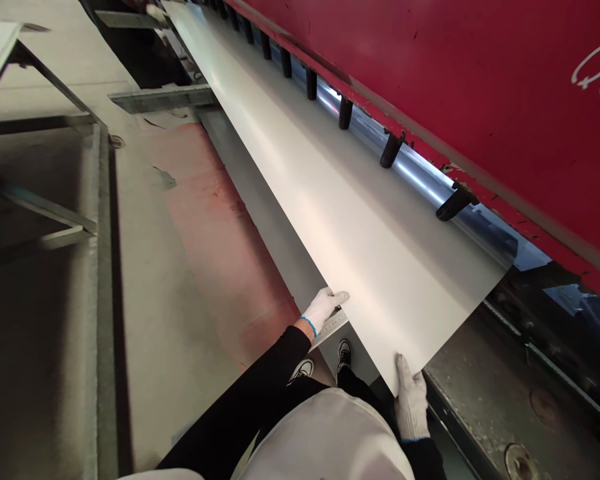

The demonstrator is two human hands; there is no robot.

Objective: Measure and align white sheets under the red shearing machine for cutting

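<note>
**Two gloved hands are holding a long white sheet [340, 200] at a red shear [480, 113]**

Far left of the left grip, a steel frame [45, 213] is standing over the concrete floor [155, 333], and a red-stained patch [215, 233] is running alongside the sheet. The left grip [323, 310], in a white glove with a blue cuff band, is closing on the sheet's near long edge, just above a steel rule [330, 328]. Sneakers [344, 353] are showing just below it. The right grip [410, 400], in a knit glove, is pinching the sheet's near corner, thumb on top. The sheet is stretching away from both grips, its far side passing beneath the shear's black hold-down feet [390, 150].

Even pressure from both grips appears to be what is keeping so long a sheet from skewing. The floor is giving the left arm wide room, while the right grip is working tight beside the worn steel bed [480, 380], so its knuckles are needing care along that edge.
</note>
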